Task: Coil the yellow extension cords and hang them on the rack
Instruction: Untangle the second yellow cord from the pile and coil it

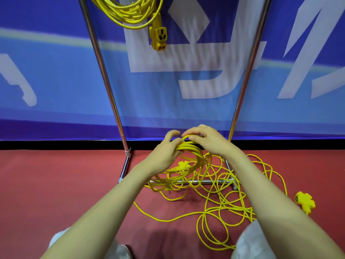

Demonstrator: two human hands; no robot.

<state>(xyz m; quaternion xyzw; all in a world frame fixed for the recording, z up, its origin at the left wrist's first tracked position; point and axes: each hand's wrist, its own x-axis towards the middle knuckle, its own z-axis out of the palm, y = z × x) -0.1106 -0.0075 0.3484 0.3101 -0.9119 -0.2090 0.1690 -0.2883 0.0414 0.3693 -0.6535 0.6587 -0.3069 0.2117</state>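
— Where is the cord that's being wound?
— Up in both hands. The left hand [164, 154] grips the top of a small coil [179, 177], fingers curled round the bundled strands. The loops hang below it, in front of the bottom bar [207, 182] of the rack [104, 75].
— And the other hand?
— The right hand [207, 141] is just beside the left, on the same bundle from the other side. Its fingers bend over the topmost strand. The two hands are close together, fingertips almost meeting above the coil.
— The rest of that cord?
— The loose cord [224, 206] lies tangled on the red floor [56, 184], under and to the right of the right forearm, with some loops crossing the bottom bar. A yellow socket block [305, 201] lies on the floor at the far right, well apart from the hands. A second yellow block [183, 165] shows through the hanging loops, just below the left hand.
— Anything on the rack?
— A hung coil [128, 14] at the top, between the two uprights, with its socket end [158, 38] dangling beneath, well above the hands. A blue banner [56, 81] stands behind.
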